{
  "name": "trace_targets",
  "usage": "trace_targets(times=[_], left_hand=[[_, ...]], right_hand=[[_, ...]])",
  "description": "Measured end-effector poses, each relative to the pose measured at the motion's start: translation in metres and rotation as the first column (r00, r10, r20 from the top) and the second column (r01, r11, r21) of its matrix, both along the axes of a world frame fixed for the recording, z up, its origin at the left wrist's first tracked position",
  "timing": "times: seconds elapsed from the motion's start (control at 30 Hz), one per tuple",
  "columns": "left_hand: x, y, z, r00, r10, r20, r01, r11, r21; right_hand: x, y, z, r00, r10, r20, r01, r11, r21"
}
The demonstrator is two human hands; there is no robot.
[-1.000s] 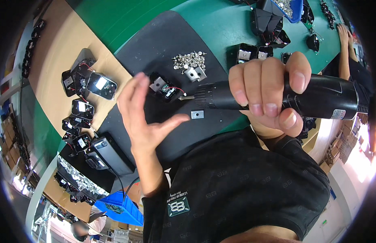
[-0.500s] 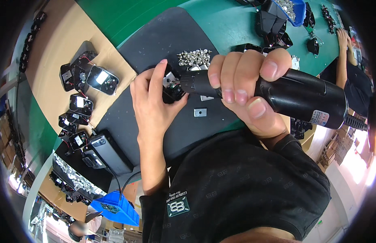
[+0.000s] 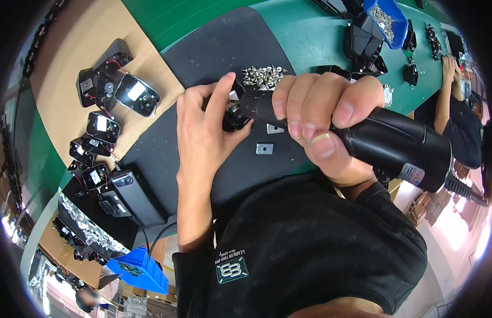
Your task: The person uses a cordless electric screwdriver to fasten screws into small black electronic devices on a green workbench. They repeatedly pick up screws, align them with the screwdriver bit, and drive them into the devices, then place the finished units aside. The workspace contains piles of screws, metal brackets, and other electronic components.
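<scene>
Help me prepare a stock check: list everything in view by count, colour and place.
Cylindrical power screwdriver: 1, black, in the right grip.
Open plastic housing: 1, black, in the left grip.
Metal screws: uncountable heap, silver, on the black mat.
Rectangular holed metal plates: 2 visible, silver, on the mat.
Boxy plastic housings: many, black, on tan board and green tabletop.
Plastic bins: 2, blue, upper right and lower left.
Boxy device: 1, dark grey, lower left.
Metal pieces: many, silver, lower left.
Background cartons: uncountable, brown, lower right.
Co-workers: 2, dark-clothed at right, blurred lower left.
Printed shirt: 1, black, lower centre.
Left grip: 1, bare, around the housing.
Right grip: 1, bare, around the screwdriver.
</scene>
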State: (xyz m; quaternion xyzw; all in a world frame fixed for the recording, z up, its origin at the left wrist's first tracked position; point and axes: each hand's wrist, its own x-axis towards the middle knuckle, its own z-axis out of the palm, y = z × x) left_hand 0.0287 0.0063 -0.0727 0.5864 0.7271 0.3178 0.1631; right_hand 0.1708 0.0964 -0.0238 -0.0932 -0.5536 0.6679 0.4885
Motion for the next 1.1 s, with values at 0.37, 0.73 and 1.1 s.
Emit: trace_targets(times=[0.37, 0.73, 1.1], left_hand=[[-0.004, 0.0, -0.007, 0.999, -0.026, 0.029, 0.024, 0.997, 0.075], [-0.007, 0.005, 0.007, 0.997, -0.047, -0.058, 0.051, 0.997, 0.059], [-0.073, 0.008, 0.003, 0.907, 0.331, -0.259, -0.31, 0.943, 0.119]], right_hand=[[-0.007, 0.005, 0.001, 0.996, 0.087, 0.032, -0.09, 0.993, 0.076], [-0.006, 0.025, -0.009, 0.981, 0.106, -0.161, -0.095, 0.993, 0.076], [0.03, 0.054, -0.021, 0.921, -0.325, -0.217, 0.329, 0.944, -0.017]])
